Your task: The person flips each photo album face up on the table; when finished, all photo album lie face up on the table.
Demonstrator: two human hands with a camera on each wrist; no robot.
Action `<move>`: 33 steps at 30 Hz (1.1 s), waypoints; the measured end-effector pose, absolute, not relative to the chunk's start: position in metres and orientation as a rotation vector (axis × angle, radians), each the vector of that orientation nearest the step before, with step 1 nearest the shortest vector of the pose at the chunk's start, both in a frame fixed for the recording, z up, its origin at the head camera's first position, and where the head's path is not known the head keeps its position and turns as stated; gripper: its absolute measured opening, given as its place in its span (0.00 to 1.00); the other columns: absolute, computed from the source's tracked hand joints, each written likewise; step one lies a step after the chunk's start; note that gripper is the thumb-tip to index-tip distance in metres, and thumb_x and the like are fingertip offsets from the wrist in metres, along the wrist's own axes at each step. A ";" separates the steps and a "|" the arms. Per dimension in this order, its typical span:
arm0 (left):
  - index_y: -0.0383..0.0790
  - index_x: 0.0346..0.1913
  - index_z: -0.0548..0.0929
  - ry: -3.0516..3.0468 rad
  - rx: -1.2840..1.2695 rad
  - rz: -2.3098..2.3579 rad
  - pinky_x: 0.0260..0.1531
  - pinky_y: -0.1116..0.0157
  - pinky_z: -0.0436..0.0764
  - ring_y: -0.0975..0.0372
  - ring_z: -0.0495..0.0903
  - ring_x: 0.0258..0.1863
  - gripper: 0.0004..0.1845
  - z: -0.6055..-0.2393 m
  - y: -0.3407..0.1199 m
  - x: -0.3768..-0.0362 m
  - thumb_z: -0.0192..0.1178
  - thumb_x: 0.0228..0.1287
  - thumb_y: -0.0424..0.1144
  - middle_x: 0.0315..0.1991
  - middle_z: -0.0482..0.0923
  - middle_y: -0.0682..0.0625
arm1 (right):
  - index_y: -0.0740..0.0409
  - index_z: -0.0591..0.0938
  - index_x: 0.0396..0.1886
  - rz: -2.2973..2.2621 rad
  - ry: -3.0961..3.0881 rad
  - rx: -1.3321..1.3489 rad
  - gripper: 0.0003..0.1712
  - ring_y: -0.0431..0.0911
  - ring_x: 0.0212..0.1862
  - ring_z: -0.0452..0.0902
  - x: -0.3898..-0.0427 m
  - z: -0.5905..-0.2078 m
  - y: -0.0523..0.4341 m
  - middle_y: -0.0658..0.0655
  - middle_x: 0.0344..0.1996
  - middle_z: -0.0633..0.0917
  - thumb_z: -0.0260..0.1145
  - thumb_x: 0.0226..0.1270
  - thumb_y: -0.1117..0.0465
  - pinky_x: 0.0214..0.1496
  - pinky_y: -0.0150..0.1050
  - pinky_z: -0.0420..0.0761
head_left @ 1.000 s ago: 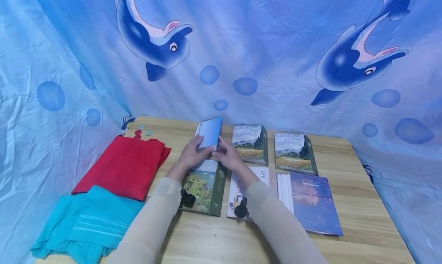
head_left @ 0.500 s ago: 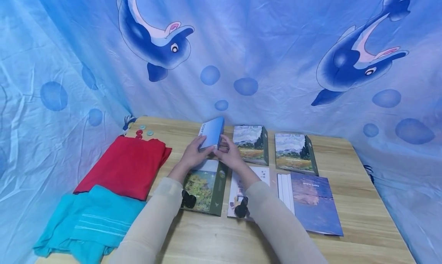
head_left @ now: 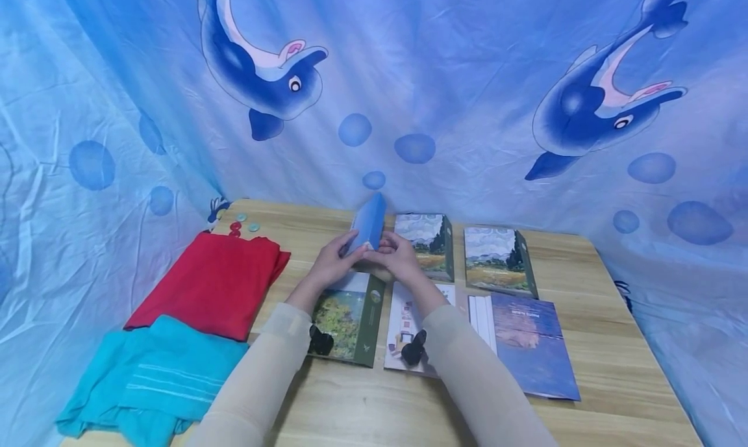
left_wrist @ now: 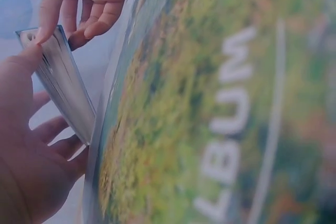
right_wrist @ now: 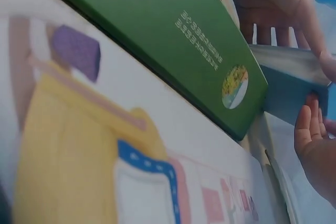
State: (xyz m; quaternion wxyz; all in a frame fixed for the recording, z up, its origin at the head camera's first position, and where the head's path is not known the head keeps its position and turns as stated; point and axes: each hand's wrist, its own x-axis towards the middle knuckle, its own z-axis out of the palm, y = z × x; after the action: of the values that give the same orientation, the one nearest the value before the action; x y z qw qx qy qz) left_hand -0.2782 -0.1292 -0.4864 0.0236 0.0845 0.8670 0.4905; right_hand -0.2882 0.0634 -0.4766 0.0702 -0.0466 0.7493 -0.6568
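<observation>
A small blue photo album [head_left: 369,223] is tilted up between both hands near the table's far edge, its spine facing right. The left hand [head_left: 332,263] grips its left side, thumb near the bottom corner and fingers spread behind it in the left wrist view. Its page edges [left_wrist: 68,85] show there as a pale stack between the covers. At the spine side is the right hand [head_left: 398,258], pinching the lower corner with the thumb while its other fingers curl by the spine. A green-spined album [head_left: 345,320] with a garden picture lies just below the hands.
Beside the green-spined album lie a white illustrated album [head_left: 403,310] and a purple photo album [head_left: 528,343]. Two landscape-covered albums [head_left: 419,242] stand behind them. Folded red cloth [head_left: 207,281], turquoise cloth [head_left: 158,375] and several small discs [head_left: 236,226] occupy the left. A dolphin curtain [head_left: 467,76] borders the table.
Both hands have turned the blue album so its spine faces more toward the head camera and its lettered front is mostly turned away. It has shifted slightly right. Other things stay put.
</observation>
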 end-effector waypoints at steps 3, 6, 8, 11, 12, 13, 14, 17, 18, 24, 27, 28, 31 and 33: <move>0.48 0.79 0.63 2.621 0.262 1.597 0.69 0.47 0.68 0.44 0.64 0.72 0.42 -0.485 -0.129 -0.276 0.57 0.69 0.66 0.76 0.61 0.41 | 0.58 0.79 0.65 -2.006 2.251 -0.177 0.37 0.50 0.49 0.84 -0.289 -0.477 0.064 0.59 0.47 0.84 0.81 0.54 0.61 0.55 0.41 0.84; 0.46 0.78 0.63 2.555 0.290 1.688 0.66 0.47 0.73 0.43 0.68 0.70 0.39 -0.485 -0.129 -0.275 0.57 0.72 0.61 0.75 0.64 0.39 | 0.58 0.80 0.64 -2.042 2.234 -0.208 0.36 0.52 0.50 0.84 -0.288 -0.475 0.064 0.61 0.48 0.83 0.82 0.54 0.62 0.54 0.39 0.84; 0.46 0.78 0.64 2.520 0.305 1.734 0.65 0.47 0.74 0.43 0.69 0.70 0.37 -0.485 -0.128 -0.275 0.58 0.73 0.58 0.74 0.65 0.39 | 0.58 0.79 0.65 -2.066 2.222 -0.214 0.37 0.54 0.52 0.83 -0.288 -0.473 0.064 0.62 0.50 0.82 0.82 0.53 0.63 0.54 0.39 0.84; 0.48 0.77 0.65 2.485 0.308 1.781 0.65 0.48 0.75 0.45 0.68 0.70 0.35 -0.486 -0.128 -0.275 0.58 0.74 0.56 0.74 0.66 0.40 | 0.59 0.78 0.65 -2.083 2.213 -0.215 0.38 0.56 0.54 0.82 -0.287 -0.471 0.064 0.62 0.52 0.81 0.82 0.53 0.64 0.55 0.42 0.84; 0.49 0.77 0.65 2.472 0.306 1.793 0.64 0.49 0.75 0.45 0.68 0.71 0.34 -0.486 -0.128 -0.275 0.58 0.74 0.56 0.74 0.66 0.41 | 0.59 0.78 0.65 -2.088 2.217 -0.214 0.38 0.56 0.54 0.82 -0.287 -0.471 0.063 0.61 0.53 0.81 0.82 0.53 0.64 0.55 0.42 0.84; 0.49 0.77 0.65 2.456 0.312 1.808 0.64 0.49 0.76 0.45 0.68 0.71 0.34 -0.486 -0.129 -0.275 0.58 0.74 0.56 0.74 0.66 0.41 | 0.59 0.78 0.65 -2.091 2.218 -0.218 0.38 0.56 0.54 0.83 -0.287 -0.471 0.063 0.61 0.53 0.81 0.81 0.53 0.64 0.55 0.43 0.84; 0.49 0.77 0.65 2.436 0.316 1.826 0.63 0.49 0.76 0.45 0.68 0.71 0.33 -0.486 -0.129 -0.275 0.58 0.75 0.55 0.74 0.66 0.41 | 0.58 0.78 0.65 -2.092 2.221 -0.221 0.39 0.55 0.54 0.83 -0.286 -0.471 0.063 0.60 0.53 0.81 0.82 0.53 0.64 0.56 0.43 0.84; 0.47 0.78 0.64 2.374 0.344 1.869 0.60 0.49 0.79 0.45 0.68 0.71 0.33 -0.485 -0.129 -0.275 0.56 0.76 0.52 0.75 0.64 0.41 | 0.56 0.78 0.66 -2.088 2.239 -0.238 0.39 0.53 0.53 0.83 -0.285 -0.470 0.063 0.59 0.53 0.80 0.82 0.53 0.63 0.54 0.42 0.85; 0.47 0.78 0.63 2.355 0.350 1.880 0.60 0.48 0.79 0.45 0.67 0.71 0.32 -0.485 -0.129 -0.275 0.56 0.77 0.51 0.75 0.64 0.40 | 0.55 0.78 0.66 -2.083 2.248 -0.245 0.39 0.53 0.53 0.83 -0.284 -0.470 0.063 0.59 0.53 0.80 0.82 0.53 0.62 0.53 0.42 0.85; 0.46 0.79 0.61 2.311 0.352 1.917 0.61 0.49 0.79 0.44 0.67 0.71 0.33 -0.486 -0.130 -0.275 0.54 0.78 0.51 0.75 0.63 0.39 | 0.54 0.77 0.66 -2.065 2.281 -0.280 0.39 0.53 0.52 0.83 -0.283 -0.467 0.064 0.58 0.55 0.80 0.82 0.54 0.61 0.52 0.43 0.85; 0.48 0.80 0.60 2.319 0.350 1.931 0.60 0.49 0.79 0.43 0.67 0.71 0.34 -0.485 -0.130 -0.274 0.56 0.77 0.50 0.75 0.62 0.39 | 0.53 0.77 0.67 -2.041 2.302 -0.282 0.39 0.55 0.53 0.82 -0.283 -0.468 0.064 0.58 0.58 0.80 0.82 0.54 0.61 0.53 0.43 0.85; 0.50 0.80 0.60 2.332 0.347 1.935 0.60 0.49 0.80 0.43 0.68 0.71 0.34 -0.485 -0.129 -0.274 0.58 0.76 0.49 0.75 0.63 0.39 | 0.53 0.76 0.67 -2.025 2.309 -0.283 0.39 0.56 0.54 0.82 -0.282 -0.468 0.064 0.58 0.59 0.79 0.81 0.54 0.61 0.53 0.44 0.85; 0.51 0.80 0.58 2.408 0.400 1.920 0.60 0.50 0.79 0.41 0.68 0.70 0.37 -0.483 -0.129 -0.273 0.61 0.74 0.45 0.75 0.62 0.39 | 0.52 0.75 0.69 -1.971 2.323 -0.279 0.40 0.57 0.56 0.81 -0.281 -0.470 0.064 0.58 0.61 0.78 0.80 0.57 0.59 0.54 0.44 0.85; 0.51 0.81 0.58 2.478 0.464 1.887 0.62 0.50 0.78 0.39 0.69 0.69 0.38 -0.480 -0.129 -0.272 0.63 0.73 0.43 0.75 0.61 0.39 | 0.53 0.74 0.70 -1.932 2.333 -0.278 0.40 0.57 0.58 0.81 -0.281 -0.473 0.064 0.59 0.63 0.78 0.79 0.59 0.58 0.54 0.44 0.85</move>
State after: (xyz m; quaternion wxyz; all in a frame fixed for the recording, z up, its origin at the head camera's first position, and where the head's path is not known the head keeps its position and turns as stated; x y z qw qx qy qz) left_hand -0.2721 -0.1286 -0.4803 -0.0037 0.1473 0.7870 0.5991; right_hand -0.2806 0.0642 -0.4725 0.0497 -0.0913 0.7661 -0.6343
